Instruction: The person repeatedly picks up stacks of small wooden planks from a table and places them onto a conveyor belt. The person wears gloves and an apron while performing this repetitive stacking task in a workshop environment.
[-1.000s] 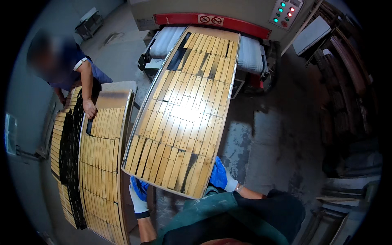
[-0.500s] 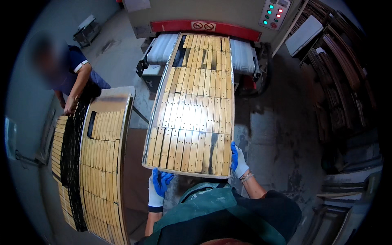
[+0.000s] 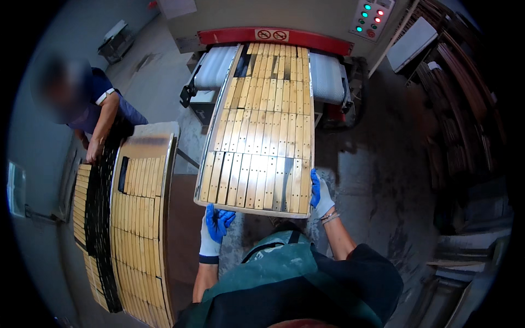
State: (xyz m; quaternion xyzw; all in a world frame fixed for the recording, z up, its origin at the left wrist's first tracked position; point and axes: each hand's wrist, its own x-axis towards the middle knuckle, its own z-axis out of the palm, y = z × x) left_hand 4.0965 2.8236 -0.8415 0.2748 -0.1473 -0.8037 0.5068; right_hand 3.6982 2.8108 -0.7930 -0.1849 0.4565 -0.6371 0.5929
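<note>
Fingers point(image 3: 225, 220) of the left hand point(image 3: 214, 227) grip the slatted board point(image 3: 257, 211) by its near edge. Those of the right hand point(image 3: 321, 195) clasp its side.

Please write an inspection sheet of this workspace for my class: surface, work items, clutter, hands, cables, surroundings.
Surface: white conveyor, showing on both sides of the board's far part.
Work items: board carrying rows of wooden strips.
Clutter: long stacked pieces at right.
Hands: gloved; left hand at the near edge, right hand at the right edge; grip partly hidden.
Cables: none clearly distinguishable.
Surroundings: red-edged machine, lit control panel; co-worker's hand near black pieces at left.
</note>
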